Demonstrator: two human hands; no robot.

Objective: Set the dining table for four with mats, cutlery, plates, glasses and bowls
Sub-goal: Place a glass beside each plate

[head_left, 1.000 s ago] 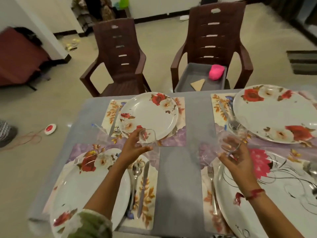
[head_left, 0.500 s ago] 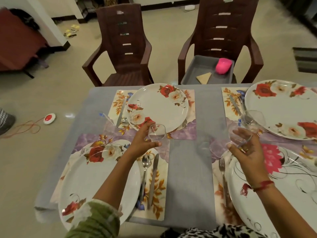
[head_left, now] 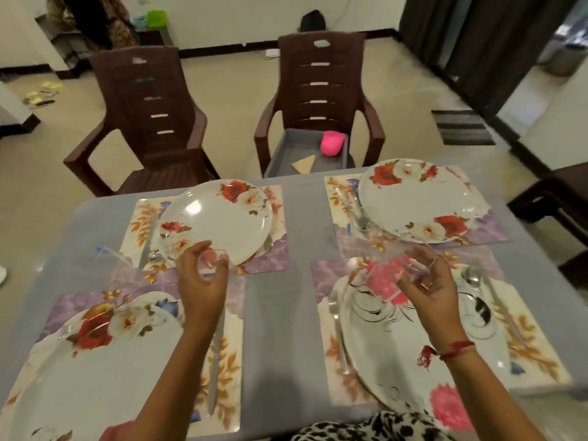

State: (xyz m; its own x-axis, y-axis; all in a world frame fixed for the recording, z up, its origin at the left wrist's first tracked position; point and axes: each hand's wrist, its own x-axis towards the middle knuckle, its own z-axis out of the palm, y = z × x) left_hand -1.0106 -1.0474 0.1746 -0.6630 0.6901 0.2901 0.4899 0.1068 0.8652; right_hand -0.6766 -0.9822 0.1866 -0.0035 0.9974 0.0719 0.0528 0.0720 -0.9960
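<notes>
Head view. Left hand (head_left: 202,281) at 9 o'clock of frame centre, fingers curled round a small clear glass (head_left: 212,261) at the near rim of the 11 o'clock plate (head_left: 222,218). Cannot tell whether it touches the surface (head_left: 286,313). Right hand (head_left: 428,288) at 3 o'clock, fingers and thumb clamped on a second glass (head_left: 386,276), which is blurred, its outline faint over the 5 o'clock plate (head_left: 391,354). The 7 o'clock plate (head_left: 95,377) is cut off by the frame edge. One knife (head_left: 214,361) is partly hidden beside the left forearm
</notes>
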